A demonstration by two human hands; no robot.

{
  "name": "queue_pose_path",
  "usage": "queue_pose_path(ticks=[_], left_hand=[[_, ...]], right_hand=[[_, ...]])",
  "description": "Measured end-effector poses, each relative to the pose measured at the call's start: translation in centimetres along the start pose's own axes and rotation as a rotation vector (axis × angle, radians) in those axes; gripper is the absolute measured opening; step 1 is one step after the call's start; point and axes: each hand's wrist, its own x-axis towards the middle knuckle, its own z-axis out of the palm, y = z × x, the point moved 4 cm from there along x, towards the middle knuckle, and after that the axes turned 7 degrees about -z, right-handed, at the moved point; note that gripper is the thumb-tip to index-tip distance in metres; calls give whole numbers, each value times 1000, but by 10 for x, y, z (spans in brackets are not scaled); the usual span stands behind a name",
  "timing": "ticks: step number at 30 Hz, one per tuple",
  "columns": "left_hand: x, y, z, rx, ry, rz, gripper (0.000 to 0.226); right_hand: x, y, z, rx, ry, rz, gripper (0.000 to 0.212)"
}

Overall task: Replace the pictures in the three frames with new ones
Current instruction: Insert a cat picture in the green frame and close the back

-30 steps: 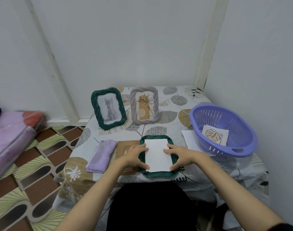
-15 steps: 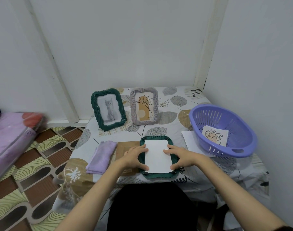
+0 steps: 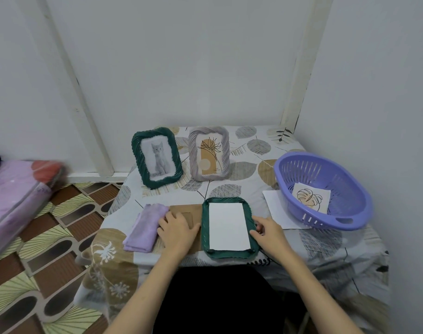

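A dark green frame lies face down near the table's front edge, with a white sheet set in its back. My right hand rests against the frame's right rim, fingers loosely bent. My left hand lies flat on the brown backing board just left of the frame. At the back stand a green frame with a cat picture and a grey frame with a plant drawing.
A folded lilac cloth lies left of the board. At the right, a purple basket holds a leaf drawing and sits partly on a white sheet. The wall is close on the right; a mattress lies far left.
My left hand has left the green frame's left rim and moved left onto the brown backing board. My right hand stays at the frame's right side.
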Motion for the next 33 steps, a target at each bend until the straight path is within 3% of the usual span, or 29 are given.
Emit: queue_pose_path(ticks=[12, 16, 19, 23, 27, 31, 33], left_hand=[[-11, -1, -10, -252, 156, -113, 53], [-16, -1, -30, -376, 368, 23, 45], [-16, 2, -49, -488, 498, 121, 46], [-18, 24, -53, -760, 232, 158, 45], [-24, 43, -39, -895, -7, 197, 47], [-24, 43, -22, -1104, -379, 182, 61], [-24, 39, -15, -1090, -468, 219, 68]], right_hand=[[-4, 0, 4, 80, 121, 45, 40], [-6, -6, 1, 111, 229, 42, 37], [-9, -28, 1, 295, 275, -20, 33], [-7, -72, 7, 716, 46, -48, 40], [-2, -76, 3, 710, 99, -57, 55], [-4, -55, -8, 618, 225, 57, 53], [-4, -49, -11, 585, 227, 77, 53]])
